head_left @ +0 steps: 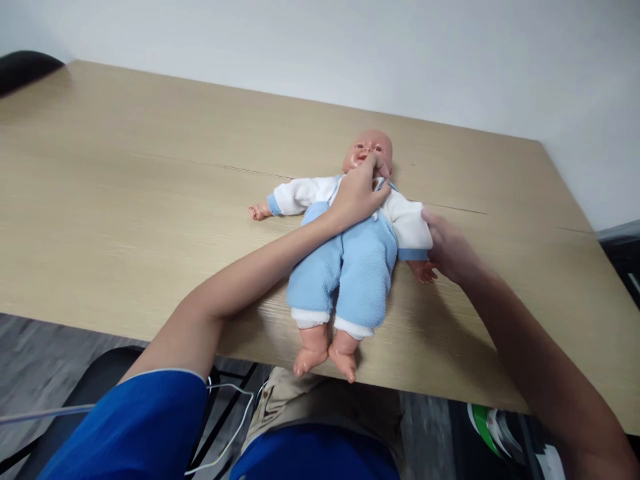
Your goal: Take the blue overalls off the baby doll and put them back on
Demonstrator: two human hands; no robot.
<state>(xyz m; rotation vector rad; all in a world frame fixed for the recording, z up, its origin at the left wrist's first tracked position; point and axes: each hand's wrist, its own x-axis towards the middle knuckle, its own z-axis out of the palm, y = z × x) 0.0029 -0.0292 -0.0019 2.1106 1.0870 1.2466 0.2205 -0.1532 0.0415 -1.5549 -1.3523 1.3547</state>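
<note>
A baby doll [370, 250] lies on its back on the table, head away from me and bare feet at the near edge. It wears light blue fleece overalls and a white top with blue cuffs. Across its chest reaches my left hand [359, 192], its fingers curled at the collar just below the chin. My right hand [449, 245], slightly blurred, is closed at the edge of the doll's white sleeve [411, 223] on the right, near the blue cuff. The doll's other arm [295, 197] stretches out to the left, untouched.
The wooden table [125, 200] runs back to a pale wall [320, 53]. Dark chairs stand at the far left [27, 70] and near left [95, 387]. A white cable [245, 413] hangs below the near edge. Under the right side are green and white items [487, 430].
</note>
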